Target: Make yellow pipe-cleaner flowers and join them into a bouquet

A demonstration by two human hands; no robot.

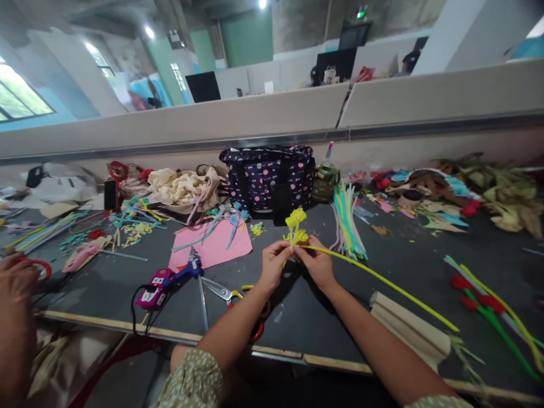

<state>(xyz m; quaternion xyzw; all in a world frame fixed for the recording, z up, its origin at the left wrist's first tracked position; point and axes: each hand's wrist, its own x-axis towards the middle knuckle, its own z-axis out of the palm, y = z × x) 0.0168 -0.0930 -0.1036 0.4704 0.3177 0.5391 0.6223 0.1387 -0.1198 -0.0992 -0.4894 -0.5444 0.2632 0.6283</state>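
My left hand [275, 262] pinches the pale stems beneath a cluster of yellow pipe-cleaner flowers [296, 217]. Beside it, my right hand [318, 264] has its fingers closed at the same spot, on a long yellow pipe cleaner [382, 276]. This strip runs out from the fingers to the right and down over the table. Both hands meet above the dark tabletop, and the fingertips partly hide where the strip joins the stems. Scissors [221, 289] with red and yellow handles lie by my left forearm, which covers part of them.
A pink sheet [229, 247] and a blue glue gun [187, 273] lie left of my hands. Behind stand a patterned bag [267, 178] and a green jar [326, 180]. A pipe-cleaner bundle [346, 221] is to the right. Another person's hand [19, 283] holds red-handled scissors at far left.
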